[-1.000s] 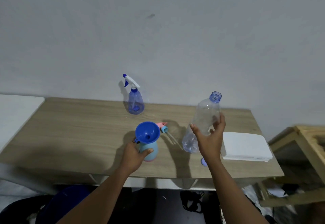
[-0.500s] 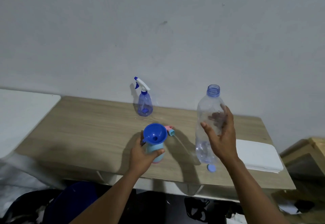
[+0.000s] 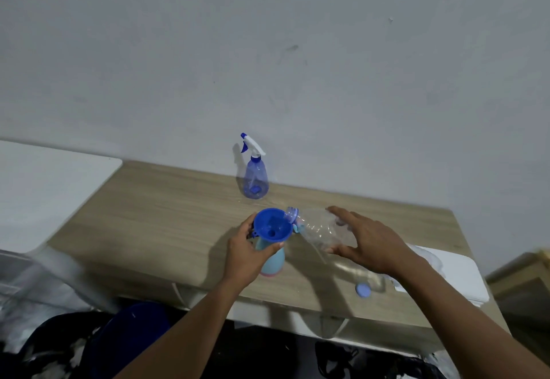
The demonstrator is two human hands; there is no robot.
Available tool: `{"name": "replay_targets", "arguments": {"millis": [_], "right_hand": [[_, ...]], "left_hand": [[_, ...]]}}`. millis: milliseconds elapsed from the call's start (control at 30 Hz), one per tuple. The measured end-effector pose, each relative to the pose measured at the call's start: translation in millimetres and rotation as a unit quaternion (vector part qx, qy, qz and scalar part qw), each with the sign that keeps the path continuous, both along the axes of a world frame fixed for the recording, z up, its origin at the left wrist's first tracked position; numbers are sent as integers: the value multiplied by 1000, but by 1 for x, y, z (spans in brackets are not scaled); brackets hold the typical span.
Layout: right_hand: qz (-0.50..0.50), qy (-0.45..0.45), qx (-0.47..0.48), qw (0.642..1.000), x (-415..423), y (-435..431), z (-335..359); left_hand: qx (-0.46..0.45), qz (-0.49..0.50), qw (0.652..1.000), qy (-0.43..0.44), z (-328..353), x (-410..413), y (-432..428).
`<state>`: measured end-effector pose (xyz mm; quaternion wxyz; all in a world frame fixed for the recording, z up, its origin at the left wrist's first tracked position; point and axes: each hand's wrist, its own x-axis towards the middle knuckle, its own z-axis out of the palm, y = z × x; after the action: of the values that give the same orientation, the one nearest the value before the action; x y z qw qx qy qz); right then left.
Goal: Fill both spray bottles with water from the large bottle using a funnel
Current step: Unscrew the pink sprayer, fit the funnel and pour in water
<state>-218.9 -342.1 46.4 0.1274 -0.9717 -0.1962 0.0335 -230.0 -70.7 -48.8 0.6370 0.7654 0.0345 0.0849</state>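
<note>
Head view: the large bottle (image 3: 320, 231) lay tipped nearly level above the table (image 3: 166, 200), its open neck resting at the right rim of the blue funnel (image 3: 272, 225). The right hand (image 3: 369, 241) held it round the lower body, fingers spread over the top and thumb beneath. The left hand (image 3: 247, 255) was wrapped round the neck of the light-blue spray bottle (image 3: 273, 261), which stood on the table with the funnel seated in its mouth.

The large bottle looked like thin clear plastic and seemed light, probably with little water in it. Its walls would likely dent under a hard squeeze, so a broad hold on the mid-body suited it best. Whether water was running could not be told.

The second of the 2 spray bottles, the purple spray bottle (image 3: 255, 180), stood by the wall with its trigger head on. The loose cap (image 3: 363, 290) lay near the front edge.

Half a second earlier the large bottle was upright, well right of the funnel; it had since swung over to pour. The left hand had kept its hold.
</note>
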Motion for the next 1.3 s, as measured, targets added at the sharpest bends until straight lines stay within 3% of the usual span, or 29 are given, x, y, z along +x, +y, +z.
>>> {"name": "replay_targets", "arguments": {"millis": [233,533,1300], "right_hand": [[17,-12,-102,995,10,1,14],[36,-32,-165,985,20,8,27],[53,-73,-205,974,32,15,34]], "left_hand": [[-30,7,1000,4,0,1,-1],[-23,7,1000,2,-1,3,-1],[-7,3,1000,-12,4,1,-2]]}}
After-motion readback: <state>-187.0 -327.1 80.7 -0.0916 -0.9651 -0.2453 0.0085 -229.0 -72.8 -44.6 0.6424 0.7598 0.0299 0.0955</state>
